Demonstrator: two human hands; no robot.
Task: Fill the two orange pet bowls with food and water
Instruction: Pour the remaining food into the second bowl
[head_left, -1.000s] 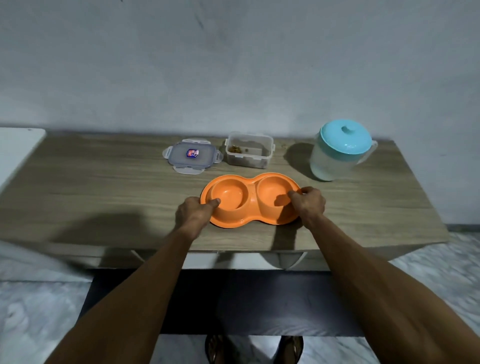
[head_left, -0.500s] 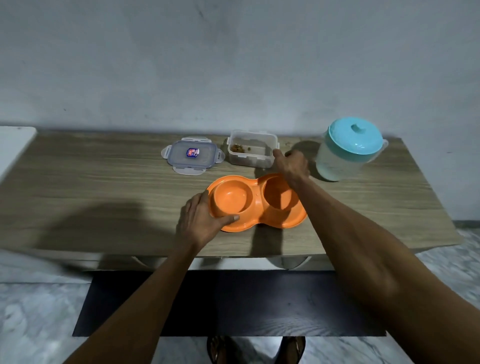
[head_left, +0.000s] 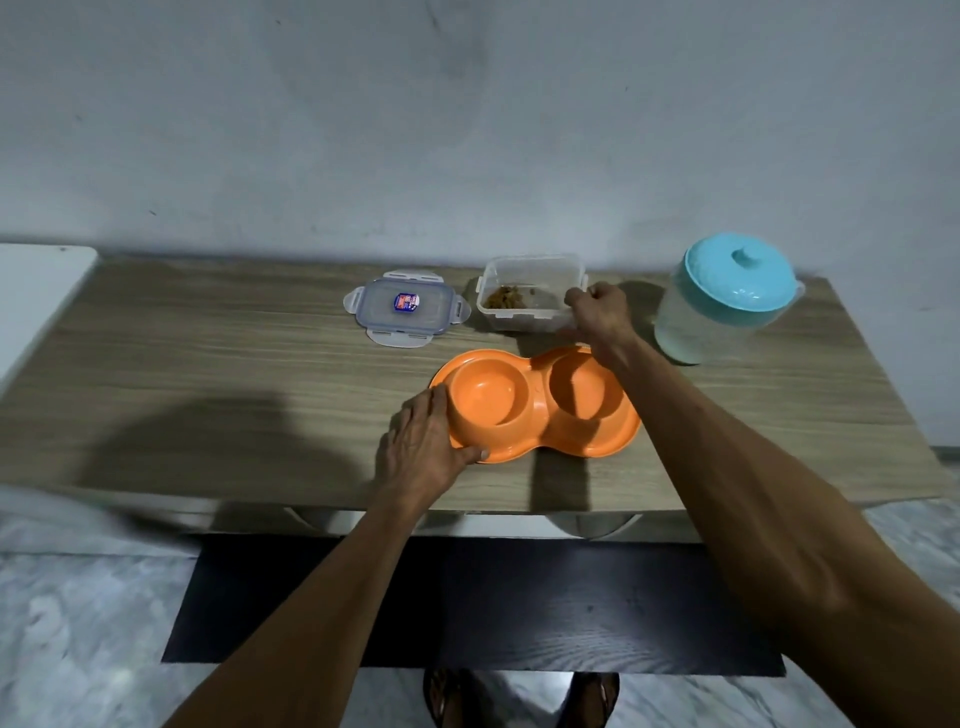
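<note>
The orange double pet bowl (head_left: 540, 410) lies on the wooden table (head_left: 208, 374); both of its cups look empty. My left hand (head_left: 423, 447) grips the bowl's left rim, thumb on the front edge. Behind it stands a clear food container (head_left: 524, 299) with brown pet food in its left part. My right hand (head_left: 597, 312) holds the container's right wall, fingers over its rim. A pale water jug with a turquoise lid (head_left: 727, 296) stands at the right.
The container's grey clip lid (head_left: 406, 306) lies flat left of the container. A white surface (head_left: 36, 291) adjoins the table's left end. A wall runs close behind the table. A dark mat (head_left: 467, 597) and my sandalled feet lie below the front edge.
My right hand left the bowl's right end and reached back to the food container's right side. My left hand shifted its hold on the bowl's left rim.
</note>
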